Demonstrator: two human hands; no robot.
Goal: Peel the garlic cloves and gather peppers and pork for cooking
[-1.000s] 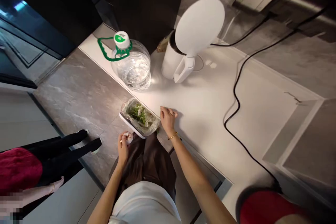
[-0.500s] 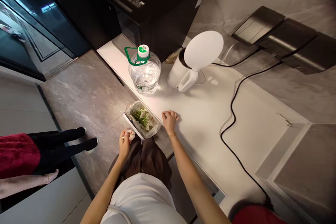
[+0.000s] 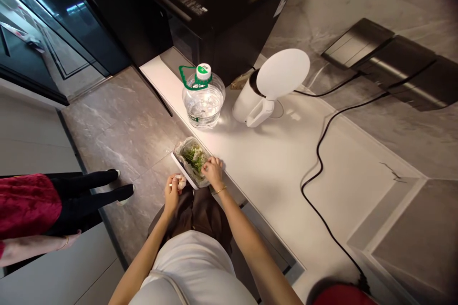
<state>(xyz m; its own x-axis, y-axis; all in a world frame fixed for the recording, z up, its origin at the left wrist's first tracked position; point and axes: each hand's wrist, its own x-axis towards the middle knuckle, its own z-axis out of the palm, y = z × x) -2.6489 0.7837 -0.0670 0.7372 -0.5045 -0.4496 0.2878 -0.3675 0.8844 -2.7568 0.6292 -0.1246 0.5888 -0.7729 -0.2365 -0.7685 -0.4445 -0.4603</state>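
My left hand (image 3: 171, 190) is closed around a pale head of garlic (image 3: 181, 181), just outside the near-left wall of a small bin. That bin (image 3: 183, 171) has a clear plastic liner and holds green stalks (image 3: 193, 156) and whitish scraps. Over the bin's right rim is my right hand (image 3: 213, 171), its fingers pinched together above the scraps. Whatever is between those fingertips is too small to make out.
A large water bottle (image 3: 203, 105) with a green handle stands on the white counter (image 3: 265, 167). Beside it is a white electric kettle (image 3: 246, 100), lid raised. A black cord (image 3: 319, 152) crosses the counter. Another person's legs (image 3: 93, 193) are at the left.
My right hand has moved left from the counter edge to over the bin. My left hand still holds the garlic beside the bin. The view has shifted slightly.
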